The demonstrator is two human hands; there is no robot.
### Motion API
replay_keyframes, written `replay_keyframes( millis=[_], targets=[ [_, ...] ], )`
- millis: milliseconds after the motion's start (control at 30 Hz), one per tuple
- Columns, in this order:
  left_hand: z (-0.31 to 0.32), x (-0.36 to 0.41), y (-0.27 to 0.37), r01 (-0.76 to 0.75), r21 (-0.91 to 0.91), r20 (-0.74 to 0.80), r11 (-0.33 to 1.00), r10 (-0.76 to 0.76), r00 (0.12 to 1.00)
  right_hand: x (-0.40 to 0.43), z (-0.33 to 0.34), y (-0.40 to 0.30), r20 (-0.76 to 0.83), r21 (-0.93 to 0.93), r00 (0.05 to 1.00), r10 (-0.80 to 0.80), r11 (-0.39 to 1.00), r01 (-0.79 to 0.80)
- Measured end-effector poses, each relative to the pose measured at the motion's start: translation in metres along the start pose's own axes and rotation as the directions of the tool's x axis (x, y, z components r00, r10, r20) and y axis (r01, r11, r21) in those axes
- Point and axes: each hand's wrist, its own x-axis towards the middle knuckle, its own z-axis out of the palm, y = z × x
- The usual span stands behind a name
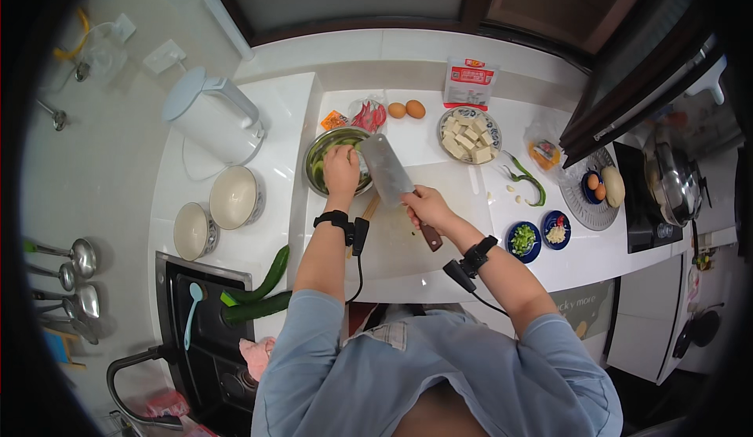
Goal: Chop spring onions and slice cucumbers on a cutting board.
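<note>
My right hand (430, 206) grips the brown handle of a cleaver (389, 169). The broad blade points up and left, its end beside the rim of a stainless steel bowl (307, 173). Over that bowl is my left hand (342, 170), fingers reaching down inside, where green pieces of food show. Whether those fingers pinch anything is hidden. A translucent cutting board (393, 248) lies beneath the cleaver, with wooden chopsticks (370, 208) along its left side. Cut tofu (469, 137) fills a patterned plate behind the board.
Two eggs (407, 109), red chillies (369, 116) and a seasoning bag (470, 84) are at the back. To the right are green chillies (525, 181) and dishes of chopped scallion (523, 240) and garlic (556, 234). Left stand a kettle (212, 116), bowls (234, 197) and cucumbers (259, 309) by the sink.
</note>
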Motion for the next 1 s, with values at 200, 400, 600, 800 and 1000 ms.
replay_keyframes(
  millis=[200,400,600,800,1000],
  targets=[
    [-0.033,-0.002,0.013,-0.035,-0.064,0.01,0.997,0.036,0.999,-0.031,-0.042,0.021,-0.084,-0.168,0.983,-0.166,0.974,0.15],
    [-0.096,-0.02,0.04,-0.006,-0.12,0.029,0.993,0.01,1.0,-0.055,-0.099,0.079,-0.199,-0.397,0.946,-0.257,0.904,0.162],
    [-0.199,-0.054,0.027,0.063,0.173,0.087,0.983,-0.078,0.993,-0.049,-0.117,0.101,-0.174,-0.404,0.958,-0.228,0.904,0.142],
    [-0.304,-0.092,-0.015,0.126,0.483,0.415,0.866,-0.354,0.838,-0.042,-0.126,0.109,-0.161,-0.395,0.962,-0.22,0.908,0.142],
    [-0.32,-0.132,-0.029,0.198,0.519,0.478,0.832,-0.474,0.74,-0.045,-0.128,0.11,-0.14,-0.446,0.953,-0.269,0.876,0.182]
  ],
)
